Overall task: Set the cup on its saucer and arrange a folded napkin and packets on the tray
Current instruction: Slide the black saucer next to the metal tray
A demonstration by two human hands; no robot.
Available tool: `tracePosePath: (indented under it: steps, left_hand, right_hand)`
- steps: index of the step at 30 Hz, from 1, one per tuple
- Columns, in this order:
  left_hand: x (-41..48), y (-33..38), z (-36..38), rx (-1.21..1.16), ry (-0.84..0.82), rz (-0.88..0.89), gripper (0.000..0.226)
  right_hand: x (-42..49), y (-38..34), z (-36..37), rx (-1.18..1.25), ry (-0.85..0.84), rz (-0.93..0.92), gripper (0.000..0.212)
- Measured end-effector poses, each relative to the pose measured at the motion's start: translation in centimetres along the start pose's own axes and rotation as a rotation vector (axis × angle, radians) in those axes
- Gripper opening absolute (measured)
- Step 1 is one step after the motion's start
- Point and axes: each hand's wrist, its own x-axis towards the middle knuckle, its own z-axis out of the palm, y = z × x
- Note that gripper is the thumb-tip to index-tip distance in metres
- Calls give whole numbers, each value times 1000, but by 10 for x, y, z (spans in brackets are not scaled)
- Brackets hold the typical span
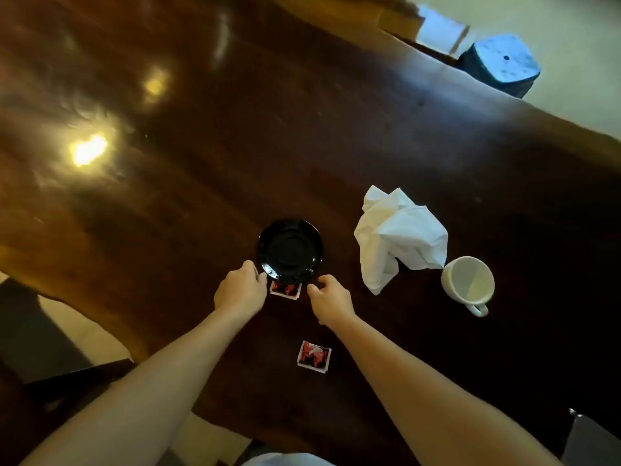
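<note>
Head view: dark polished wood surface [302, 129] fills the frame; no tray visible. Crumpled white napkin [400, 237] lies unfolded to the right of centre. White cup [468, 284] lies tipped on its side just beside the napkin, well apart from the black saucer [289, 250]. One red-and-black packet [285, 290] sits partly tucked under the saucer's near rim; a second packet [314, 357] lies nearer the person, between the forearms.

Left hand [240, 290]: grip on the saucer's near-left rim, fingertips touching. Right hand [331, 299]: fingers curled at the near-right rim; contact cannot be told.

Judgement: step in hand is freeing or shifting the saucer. Lift it level with both hands, then clear the packet, so nothing slides on the glossy wood.
</note>
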Motion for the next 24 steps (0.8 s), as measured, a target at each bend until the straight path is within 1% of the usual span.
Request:
tracePosePath:
  steps: [4,6,8,11,15,19,22,24]
  left_hand:
    - [21,2,2,-15,-9,-101,23]
    - [31,2,6,-57,-38,-129,24]
    - [40,2,13,-120,-79,-150,28]
    - [47,7,21,-326,-110,-232,17]
    - [47,13,20,-483,-129,-332,14]
    - [39,14,15,-496,-148,-318,13]
    - [26,17,9,-506,-185,-287,12]
    - [13,20,8,-501,-209,-261,11]
  right_hand:
    - [23,-8,4,105,24,69,48]
    - [31,-11,6,159,12,106,40]
    - [38,-14,8,247,-7,153,32]
    - [43,-17,7,383,-30,223,23]
    - [49,-16,3,371,-12,244,15]
    - [42,-11,-5,324,1,237,11]
    - [24,-6,-13,317,10,212,19]
    - [8,0,-18,324,23,205,18]
